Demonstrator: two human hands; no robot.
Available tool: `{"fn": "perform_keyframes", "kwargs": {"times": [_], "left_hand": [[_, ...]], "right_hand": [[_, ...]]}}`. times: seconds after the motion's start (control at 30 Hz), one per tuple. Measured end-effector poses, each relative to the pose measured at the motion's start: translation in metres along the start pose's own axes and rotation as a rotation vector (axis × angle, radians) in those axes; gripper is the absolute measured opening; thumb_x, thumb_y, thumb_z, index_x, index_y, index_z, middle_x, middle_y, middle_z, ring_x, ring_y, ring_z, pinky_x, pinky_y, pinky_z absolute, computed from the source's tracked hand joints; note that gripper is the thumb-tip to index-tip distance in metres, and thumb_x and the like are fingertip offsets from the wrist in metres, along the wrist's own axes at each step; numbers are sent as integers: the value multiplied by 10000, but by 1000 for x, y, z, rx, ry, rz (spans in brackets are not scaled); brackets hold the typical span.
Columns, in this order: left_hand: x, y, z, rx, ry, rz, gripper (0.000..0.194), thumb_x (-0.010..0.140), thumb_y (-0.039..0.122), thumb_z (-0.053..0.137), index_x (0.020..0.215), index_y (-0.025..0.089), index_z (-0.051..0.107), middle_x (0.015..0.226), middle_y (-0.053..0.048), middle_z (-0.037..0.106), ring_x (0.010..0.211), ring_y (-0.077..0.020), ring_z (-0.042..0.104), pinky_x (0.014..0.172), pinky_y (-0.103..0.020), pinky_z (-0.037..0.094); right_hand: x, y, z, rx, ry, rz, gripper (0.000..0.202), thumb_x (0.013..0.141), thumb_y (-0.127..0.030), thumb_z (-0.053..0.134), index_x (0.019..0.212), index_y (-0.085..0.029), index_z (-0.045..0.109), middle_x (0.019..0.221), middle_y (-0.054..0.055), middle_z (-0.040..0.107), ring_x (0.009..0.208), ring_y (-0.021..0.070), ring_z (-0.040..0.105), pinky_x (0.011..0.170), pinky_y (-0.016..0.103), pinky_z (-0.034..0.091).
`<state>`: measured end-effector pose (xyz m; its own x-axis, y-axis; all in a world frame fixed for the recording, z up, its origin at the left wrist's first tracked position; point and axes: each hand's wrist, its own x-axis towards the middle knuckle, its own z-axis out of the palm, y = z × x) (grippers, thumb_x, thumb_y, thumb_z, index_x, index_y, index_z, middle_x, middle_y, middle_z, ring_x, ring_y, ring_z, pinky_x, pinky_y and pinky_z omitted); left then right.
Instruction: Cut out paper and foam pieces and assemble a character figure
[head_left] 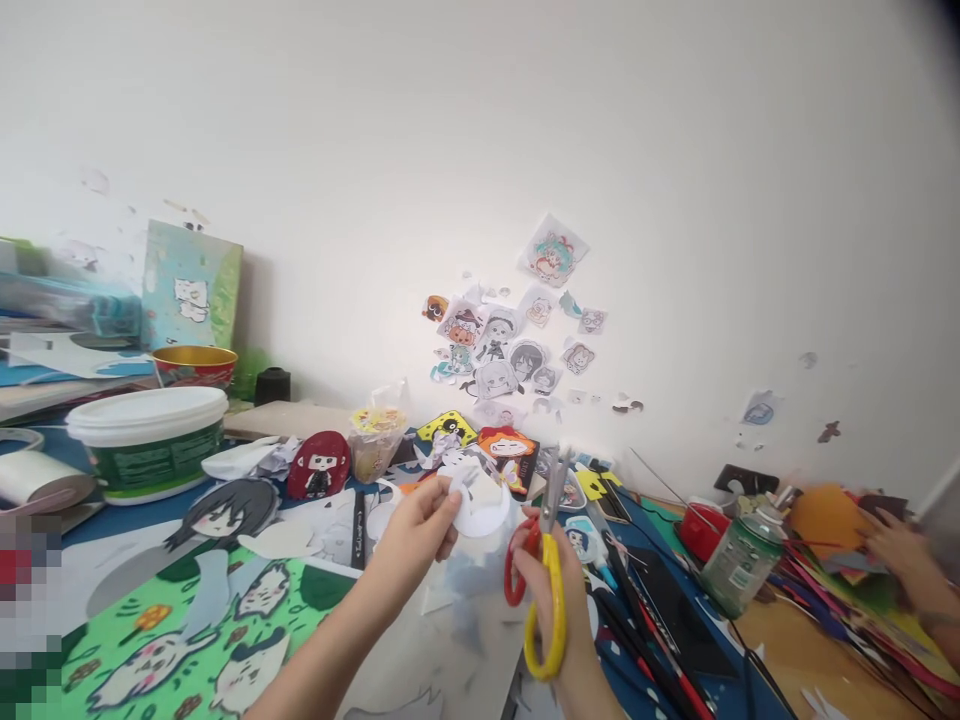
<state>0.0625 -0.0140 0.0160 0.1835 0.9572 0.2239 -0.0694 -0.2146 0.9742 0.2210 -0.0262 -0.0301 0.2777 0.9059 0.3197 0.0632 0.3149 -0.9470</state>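
My left hand (pixel 424 525) pinches a small white paper cutout (pixel 482 512) with a curved edge, held up over the middle of the table. In my right hand (pixel 566 600) is a pair of scissors (pixel 553 560), one handle loop red and the other yellow. The blades point up and look nearly closed, just to the right of the paper and apart from it. Beneath both hands lies a pale sheet (pixel 457 640). Past the paper are drawn paper figures, among them an orange-haired one (pixel 508 447).
A white-lidded tub (pixel 150 430) and a green painted sheet (pixel 172 620) lie left. A black marker (pixel 358 530) is near my left hand. To the right are a dark tablet-like slab (pixel 679 610), a jar (pixel 742 565), and another person's hand (pixel 896 555) on colored paper. Cutouts cover the wall.
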Motion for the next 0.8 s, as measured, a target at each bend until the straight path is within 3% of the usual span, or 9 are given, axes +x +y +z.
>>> {"fn": "perform_keyframes", "kwargs": {"times": [0.13,0.27,0.47,0.67,0.8], "left_hand": [[-4,-2,9,42,-311,-123,291,708,479,477,701,192,430,429,95,395,363,-62,325,393,-193,218],[-8,-1,15,79,-391,-155,265,719,446,473,732,184,440,460,95,386,388,-61,332,402,-191,231],[-5,-12,16,129,-407,-39,321,773,484,446,696,173,459,550,62,421,464,-72,375,438,-197,294],[-1,-20,13,168,-339,39,335,779,495,467,688,172,469,560,60,406,510,-83,394,454,-191,309],[1,-14,7,123,-265,43,326,769,493,475,683,179,460,553,64,402,500,-84,401,455,-193,337]], "right_hand": [[-9,-18,2,140,-21,-41,410,680,-360,643,1038,-186,549,750,15,610,650,170,589,589,277,494],[-13,-21,3,126,-9,-107,432,598,-308,694,1000,-193,584,849,39,625,750,201,597,655,292,504],[-16,-21,4,143,-30,-43,452,545,-249,699,974,-204,565,788,11,594,670,183,590,628,289,498],[-16,-21,1,139,-1,-114,398,584,-249,652,967,-199,553,776,0,582,632,148,567,561,241,480],[-9,-15,0,20,87,-121,384,633,-266,616,999,-178,543,724,2,594,482,118,519,389,208,410]]}}
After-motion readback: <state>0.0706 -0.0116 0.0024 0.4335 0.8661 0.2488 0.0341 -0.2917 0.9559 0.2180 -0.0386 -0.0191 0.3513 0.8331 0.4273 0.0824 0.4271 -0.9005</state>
